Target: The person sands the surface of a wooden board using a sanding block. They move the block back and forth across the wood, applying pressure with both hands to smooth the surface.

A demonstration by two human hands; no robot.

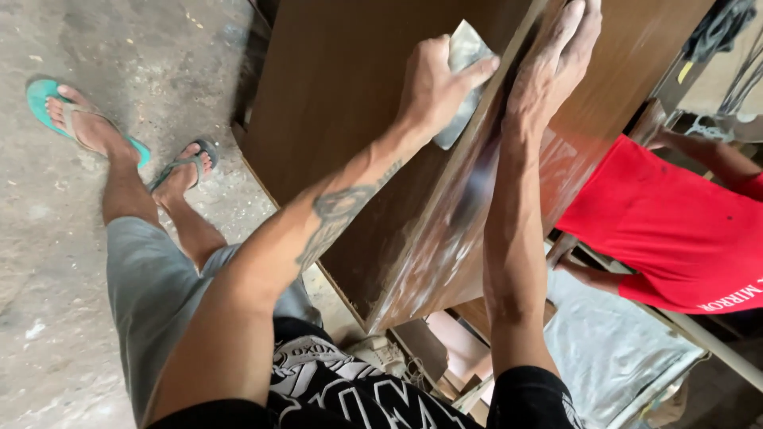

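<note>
The work in hand is rubbing down the edge of a brown laminated board (pixel 350 95) that stands upright on the concrete floor (pixel 56 262). Judging by the pale dust smeared down the lower part of the board's face and edge, a good stretch looks already worked; the hands are now high up on the edge, so the top part seems to be what remains, though how much of it cannot be told.

The left hand (pixel 435 83) is closed around a folded grey abrasive sheet (pixel 463 59), fingers curled over it and thumb pressing it against the board's edge. Just to the right, the right hand (pixel 552 67) lies flat and open, fingers stretched along the glossy face, steadying the board and holding nothing.

Farther right, another person in a red shirt (pixel 675 226) bends nearby.
</note>
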